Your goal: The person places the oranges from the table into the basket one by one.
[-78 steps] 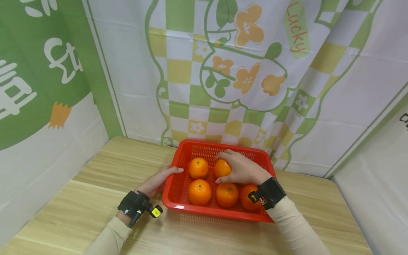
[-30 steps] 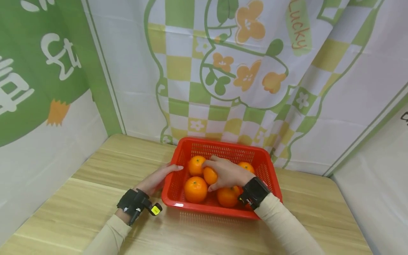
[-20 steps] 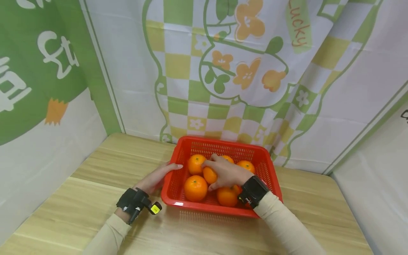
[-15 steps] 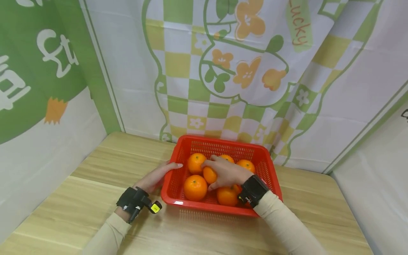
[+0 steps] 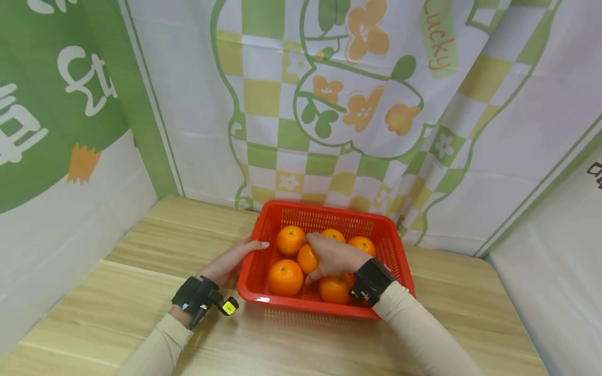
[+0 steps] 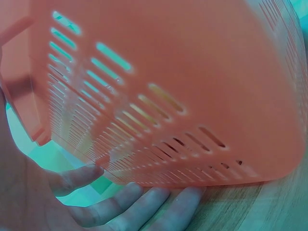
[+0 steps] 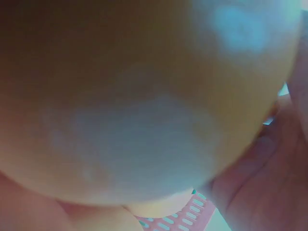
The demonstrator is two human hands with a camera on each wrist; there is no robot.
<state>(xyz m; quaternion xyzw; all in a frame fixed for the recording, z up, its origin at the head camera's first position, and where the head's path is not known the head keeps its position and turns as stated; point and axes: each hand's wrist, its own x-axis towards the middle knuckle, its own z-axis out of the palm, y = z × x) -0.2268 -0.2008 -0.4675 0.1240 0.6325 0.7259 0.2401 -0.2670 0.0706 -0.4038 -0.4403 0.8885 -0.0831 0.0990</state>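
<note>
In the head view several oranges sit in a red plastic basket (image 5: 329,309). My right hand (image 5: 337,256) reaches into it and grips an orange (image 5: 307,258) near the middle, thumb on the near side, fingers on the far side. Left of it lie a back orange (image 5: 290,240) and a larger front orange (image 5: 285,278). The right wrist view is mostly filled by a blurred orange close to the lens (image 7: 144,120). My left hand (image 5: 235,261) holds the basket's left end, thumb over the rim; in the left wrist view its fingertips (image 6: 187,197) touch the outer wall's lower edge.
Two oranges, one at the back middle (image 5: 333,235) and one at the back right (image 5: 361,245), sit behind my right hand. Under the wrist is a front orange (image 5: 335,290). The basket stands on a wooden table (image 5: 188,240) against a patterned curtain (image 5: 263,146).
Since 2.6 seconds ago, my right hand has moved left across the basket and now grips an orange nearer the middle. Its fingertips have just shifted slightly; the left hand stays at the rim.
</note>
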